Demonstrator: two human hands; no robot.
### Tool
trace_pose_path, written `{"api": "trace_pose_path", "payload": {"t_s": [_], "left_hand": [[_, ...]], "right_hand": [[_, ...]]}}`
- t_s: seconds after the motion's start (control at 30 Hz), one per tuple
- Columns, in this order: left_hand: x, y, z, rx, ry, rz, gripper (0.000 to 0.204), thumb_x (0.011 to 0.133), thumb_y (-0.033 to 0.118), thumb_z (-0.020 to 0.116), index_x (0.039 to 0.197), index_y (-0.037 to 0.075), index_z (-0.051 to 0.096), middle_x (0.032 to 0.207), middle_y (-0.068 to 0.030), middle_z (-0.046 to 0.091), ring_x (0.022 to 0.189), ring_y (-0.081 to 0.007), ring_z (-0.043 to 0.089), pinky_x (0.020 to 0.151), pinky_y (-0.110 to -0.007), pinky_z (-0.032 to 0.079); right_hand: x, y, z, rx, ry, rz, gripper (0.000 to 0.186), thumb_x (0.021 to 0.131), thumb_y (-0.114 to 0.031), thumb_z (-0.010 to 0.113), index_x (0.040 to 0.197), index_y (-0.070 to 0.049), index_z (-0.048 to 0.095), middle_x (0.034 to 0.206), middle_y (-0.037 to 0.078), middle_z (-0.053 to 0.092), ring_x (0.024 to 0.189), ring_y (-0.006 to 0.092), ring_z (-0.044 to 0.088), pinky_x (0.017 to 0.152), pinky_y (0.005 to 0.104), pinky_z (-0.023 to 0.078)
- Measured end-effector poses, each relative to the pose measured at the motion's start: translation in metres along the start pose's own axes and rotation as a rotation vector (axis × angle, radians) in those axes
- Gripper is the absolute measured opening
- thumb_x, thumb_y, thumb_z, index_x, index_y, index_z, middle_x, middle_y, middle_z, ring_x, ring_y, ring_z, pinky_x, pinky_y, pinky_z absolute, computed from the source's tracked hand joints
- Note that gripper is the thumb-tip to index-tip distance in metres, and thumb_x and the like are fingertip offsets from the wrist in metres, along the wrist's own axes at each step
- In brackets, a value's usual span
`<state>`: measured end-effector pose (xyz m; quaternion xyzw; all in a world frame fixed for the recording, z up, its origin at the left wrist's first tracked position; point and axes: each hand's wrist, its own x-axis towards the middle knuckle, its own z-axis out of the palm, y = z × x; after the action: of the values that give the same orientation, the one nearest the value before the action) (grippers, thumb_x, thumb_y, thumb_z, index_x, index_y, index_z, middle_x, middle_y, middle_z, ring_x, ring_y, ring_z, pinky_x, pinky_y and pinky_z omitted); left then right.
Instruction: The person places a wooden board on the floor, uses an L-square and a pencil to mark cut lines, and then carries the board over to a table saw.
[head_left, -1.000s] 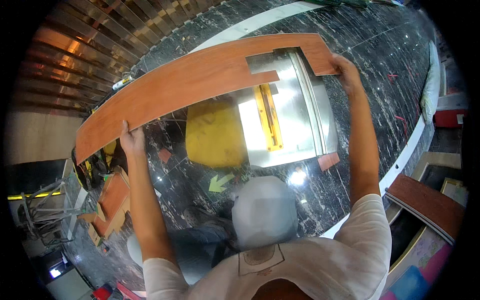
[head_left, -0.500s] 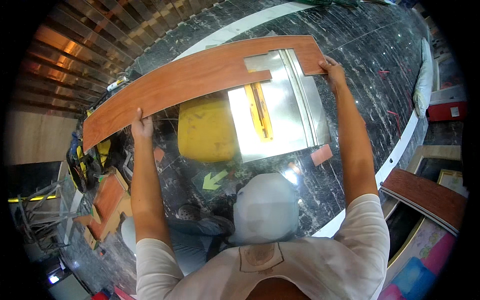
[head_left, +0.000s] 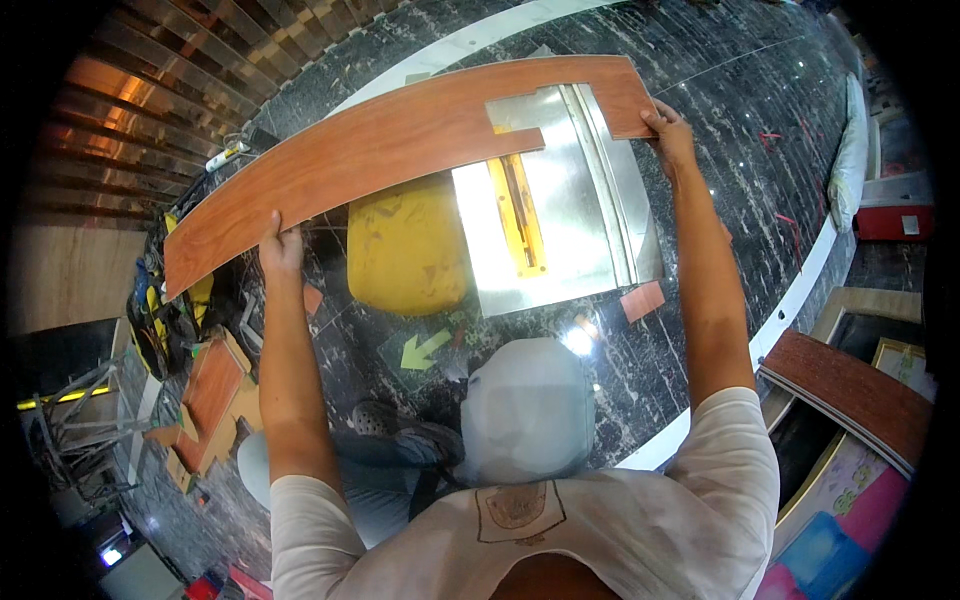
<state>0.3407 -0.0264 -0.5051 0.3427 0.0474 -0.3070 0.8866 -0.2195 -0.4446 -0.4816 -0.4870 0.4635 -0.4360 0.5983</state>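
Observation:
Both my hands hold a long reddish-brown wood-grain floor plank (head_left: pixel 380 140) in front of me. A rectangular notch is cut into its near edge toward the right end. My left hand (head_left: pixel 281 243) grips the near edge by the left end, and my right hand (head_left: pixel 668 130) pinches the right end. Beneath the plank stands a table saw with a shiny metal top (head_left: pixel 580 240), a yellow slotted insert (head_left: pixel 518 215) and a yellow side (head_left: pixel 405 250). The plank covers the far part of that top.
A small plank offcut (head_left: pixel 642 300) lies at the saw's near right corner. Cardboard and a plank piece (head_left: pixel 210 395) lie at the left. Stacked planks (head_left: pixel 850 395) rest at the right. A white tube (head_left: pixel 227 156) lies on the dark marble floor by the slatted wall.
The plank and both hands have shifted slightly up in the picture. The saw and floor also appear a little higher and further left. My grip is the same.

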Motion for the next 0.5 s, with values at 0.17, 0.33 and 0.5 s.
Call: {"api": "trace_pose_path", "payload": {"t_s": [0.17, 0.33, 0.5], "left_hand": [[0.0061, 0.0069, -0.0108, -0.031, -0.026, 0.004, 0.041, 0.095, -0.008, 0.055, 0.135, 0.001, 0.05, 0.14, -0.0165, 0.054, 0.129, -0.0333, 0.053, 0.11, -0.05, 0.046], [-0.0008, 0.0031, -0.0063, -0.001, -0.007, 0.011, 0.04, 0.096, -0.007, 0.055, 0.135, 0.0, 0.05, 0.139, -0.0167, 0.054, 0.128, -0.0335, 0.053, 0.11, -0.049, 0.047], [0.0004, 0.0095, -0.0113, 0.01, -0.015, -0.003, 0.04, 0.096, -0.007, 0.056, 0.135, -0.001, 0.05, 0.138, -0.017, 0.055, 0.128, -0.0332, 0.054, 0.11, -0.049, 0.047]], "right_hand": [[-0.0006, 0.003, 0.0024, 0.002, -0.015, -0.026, 0.051, 0.088, -0.014, 0.075, 0.134, 0.002, 0.058, 0.113, 0.012, 0.069, 0.09, 0.0206, 0.069, 0.077, 0.0335, 0.058], [-0.0004, 0.0034, -0.0003, 0.006, -0.019, -0.021, 0.05, 0.088, -0.013, 0.075, 0.133, 0.002, 0.058, 0.113, 0.012, 0.069, 0.091, 0.0208, 0.069, 0.078, 0.0334, 0.058], [-0.0033, 0.0019, 0.0043, 0.004, -0.022, -0.02, 0.052, 0.087, -0.012, 0.075, 0.134, 0.003, 0.057, 0.113, 0.014, 0.068, 0.092, 0.0206, 0.069, 0.079, 0.0332, 0.058]]}}
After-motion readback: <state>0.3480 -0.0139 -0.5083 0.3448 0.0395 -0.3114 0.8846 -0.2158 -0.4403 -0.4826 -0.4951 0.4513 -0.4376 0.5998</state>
